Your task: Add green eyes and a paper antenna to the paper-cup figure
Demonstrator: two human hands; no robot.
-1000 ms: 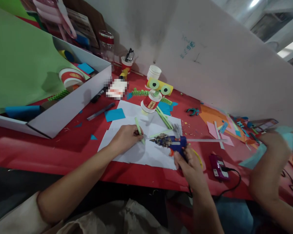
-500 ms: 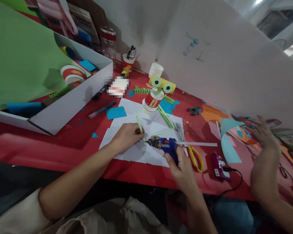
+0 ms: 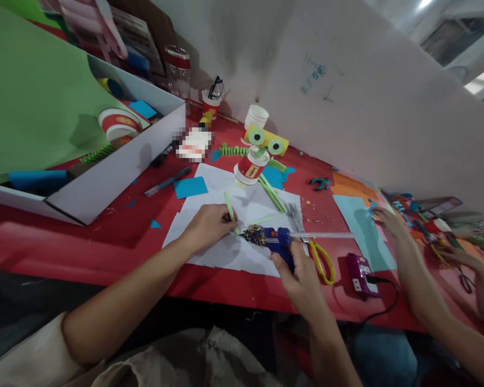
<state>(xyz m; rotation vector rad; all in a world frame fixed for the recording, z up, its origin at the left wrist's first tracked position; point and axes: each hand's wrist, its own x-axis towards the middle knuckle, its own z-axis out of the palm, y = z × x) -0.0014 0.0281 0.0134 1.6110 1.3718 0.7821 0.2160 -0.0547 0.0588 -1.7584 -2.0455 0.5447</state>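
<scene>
Pinched in my left hand [image 3: 212,224] is a narrow light-green paper strip [image 3: 229,207], held upright over the white paper sheet [image 3: 189,220]. My right hand [image 3: 304,279] is wrapped round the handle of a blue glue gun [image 3: 281,241], whose dirty nozzle points left at the strip's lower end. A clear glue stick [image 3: 326,235] sticks out of its back. Just beyond stands a paper-cup figure [image 3: 250,165] with a yellow tube head, round green eyes and folded green arms. More green strips [image 3: 272,194] lie beside it. Yellow-handled scissors [image 3: 322,263] rest right of the gun.
A white box [image 3: 121,166] with paper crafts stands at left. Blue paper [image 3: 191,187] and a pen [image 3: 167,181] lie near it. A purple power adapter [image 3: 363,275] with a cord sits at right. Another person's hand [image 3: 391,223] is on light-blue paper [image 3: 363,231]; a further hand [image 3: 463,260] is beyond.
The other person's hand at right has come down and left, and the light-blue paper now lies flatter. Another hand shows at the far right. My hands have hardly moved.
</scene>
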